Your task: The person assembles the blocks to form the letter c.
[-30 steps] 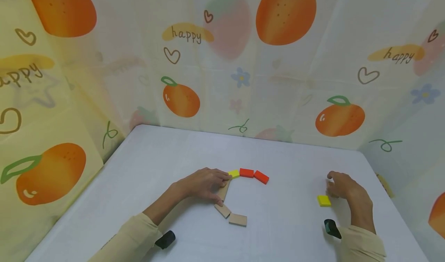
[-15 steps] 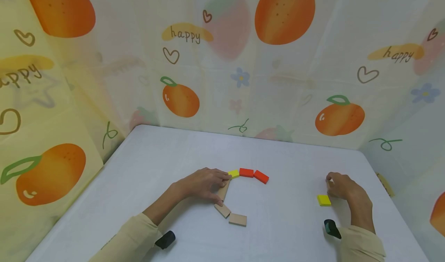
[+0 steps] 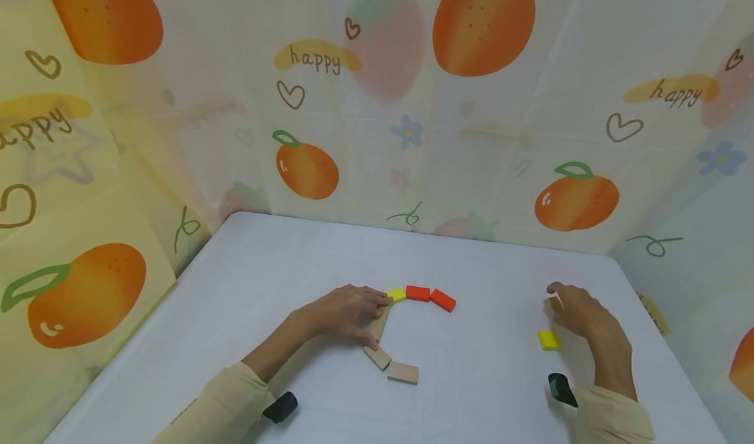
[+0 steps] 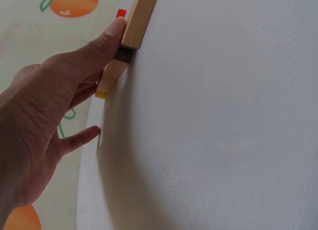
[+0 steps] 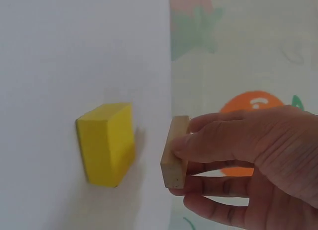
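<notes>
My left hand [image 3: 347, 313] rests at the left end of a curved row of blocks, thumb and fingers spread along a plain wooden block [image 3: 379, 324]. Its fingertips touch or nearly touch a yellow block [image 3: 397, 295]; its thumb is by another wooden block [image 3: 377, 357]. In the left wrist view, the thumb lies along the wooden blocks and the little finger stretches free. To the right, my right hand [image 3: 583, 313] pinches a small wooden block [image 5: 174, 153] between thumb and fingers. A separate yellow block [image 5: 107, 143] stands on the table close to that hand.
Two red blocks [image 3: 417, 293] continue the row to the right of the yellow one. A further wooden block [image 3: 403, 372] lies at the row's near end. White cloth covers the table [image 3: 483, 391]; fruit-printed curtains [image 3: 365, 169] hang behind and beside it.
My right hand has shifted slightly up and left, and the wooden block in its fingers shows more plainly. The left hand and the row have stayed put.
</notes>
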Available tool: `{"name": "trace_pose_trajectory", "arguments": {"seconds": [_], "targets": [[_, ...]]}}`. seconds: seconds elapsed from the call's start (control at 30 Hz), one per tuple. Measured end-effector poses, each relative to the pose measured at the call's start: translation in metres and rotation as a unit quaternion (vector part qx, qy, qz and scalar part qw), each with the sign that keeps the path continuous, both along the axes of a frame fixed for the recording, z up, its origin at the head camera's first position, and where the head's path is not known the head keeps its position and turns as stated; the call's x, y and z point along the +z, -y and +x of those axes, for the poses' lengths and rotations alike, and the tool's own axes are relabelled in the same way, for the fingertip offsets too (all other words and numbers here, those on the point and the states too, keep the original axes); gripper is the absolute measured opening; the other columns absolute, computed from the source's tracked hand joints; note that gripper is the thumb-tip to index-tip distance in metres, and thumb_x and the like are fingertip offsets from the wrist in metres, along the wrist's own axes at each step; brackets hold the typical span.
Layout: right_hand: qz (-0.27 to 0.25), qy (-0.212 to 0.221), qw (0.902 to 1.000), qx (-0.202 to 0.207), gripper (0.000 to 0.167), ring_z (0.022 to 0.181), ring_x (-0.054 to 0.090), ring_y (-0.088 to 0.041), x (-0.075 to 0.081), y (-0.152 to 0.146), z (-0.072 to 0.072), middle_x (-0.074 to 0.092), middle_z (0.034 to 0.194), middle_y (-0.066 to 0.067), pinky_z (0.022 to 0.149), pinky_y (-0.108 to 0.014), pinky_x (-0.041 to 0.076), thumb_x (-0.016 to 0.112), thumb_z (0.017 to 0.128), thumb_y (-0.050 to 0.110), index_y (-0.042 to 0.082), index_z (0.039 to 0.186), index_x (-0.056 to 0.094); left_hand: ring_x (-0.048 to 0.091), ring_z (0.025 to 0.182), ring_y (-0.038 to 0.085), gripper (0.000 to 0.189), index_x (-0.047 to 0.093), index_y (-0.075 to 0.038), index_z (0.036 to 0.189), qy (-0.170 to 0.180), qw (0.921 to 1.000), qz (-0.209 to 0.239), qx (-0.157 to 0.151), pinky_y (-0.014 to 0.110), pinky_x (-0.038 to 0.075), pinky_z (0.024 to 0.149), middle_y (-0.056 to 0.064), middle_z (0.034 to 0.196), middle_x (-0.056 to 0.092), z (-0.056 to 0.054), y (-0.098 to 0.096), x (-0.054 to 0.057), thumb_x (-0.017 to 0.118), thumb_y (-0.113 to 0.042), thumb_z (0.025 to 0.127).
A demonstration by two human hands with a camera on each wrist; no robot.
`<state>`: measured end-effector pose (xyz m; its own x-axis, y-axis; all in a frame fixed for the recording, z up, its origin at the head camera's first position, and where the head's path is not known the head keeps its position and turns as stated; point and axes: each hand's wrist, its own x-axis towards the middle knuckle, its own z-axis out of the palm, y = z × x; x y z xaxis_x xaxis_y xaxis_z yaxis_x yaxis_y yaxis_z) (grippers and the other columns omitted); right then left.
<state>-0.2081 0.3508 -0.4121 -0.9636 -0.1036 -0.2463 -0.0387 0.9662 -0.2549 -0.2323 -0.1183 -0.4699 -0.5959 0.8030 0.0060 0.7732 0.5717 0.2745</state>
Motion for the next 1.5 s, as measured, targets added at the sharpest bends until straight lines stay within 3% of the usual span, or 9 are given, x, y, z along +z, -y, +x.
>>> {"name": "trace_pose_trajectory", "arguments": {"seconds": [0.23,0.6,0.97,1.5], "targets": [[-0.014,-0.027,0.9994,0.017,0.05,0.122,0.056,-0.054,0.011,0.013,0.004,0.06,0.136,-0.036,0.104,-0.069,0.049,0.069,0.095,0.003,-0.008,0.142,0.052,0.054,0.147,0.017,0.066,0.073,-0.015,0.134,0.003,1.0,-0.005,0.005,0.049,0.049,0.117,-0.003,0.154,0.06,0.0,0.0,-0.002,0.081,-0.058,0.085],[-0.038,-0.029,0.9979,0.045,0.05,0.097,0.063,-0.036,0.021,0.031,0.008,0.065,0.119,-0.031,0.092,-0.057,0.06,0.071,0.09,-0.005,-0.012,0.137,0.056,0.054,0.146,0.018,0.064,0.074,-0.014,0.132,0.002,1.0,-0.004,0.001,0.049,0.05,0.116,-0.002,0.153,0.061,0.001,-0.001,-0.002,0.082,-0.056,0.084],[-0.076,-0.053,0.9911,0.095,0.033,0.092,0.061,-0.025,0.032,0.051,0.018,0.068,0.106,-0.017,0.086,-0.049,0.062,0.076,0.088,-0.002,-0.009,0.12,0.069,0.054,0.147,0.017,0.064,0.074,-0.014,0.132,-0.001,1.0,-0.006,-0.001,0.048,0.049,0.117,-0.003,0.154,0.06,0.0,-0.001,-0.002,0.081,-0.058,0.085],[-0.097,-0.037,0.9841,0.144,0.029,0.091,0.059,-0.016,0.027,0.076,0.03,0.067,0.098,-0.001,0.081,-0.034,0.06,0.078,0.086,0.001,0.002,0.114,0.073,0.054,0.146,0.017,0.065,0.074,-0.014,0.132,0.0,1.0,-0.002,-0.003,0.048,0.049,0.116,-0.003,0.153,0.061,-0.002,-0.001,-0.002,0.081,-0.058,0.085]]}}
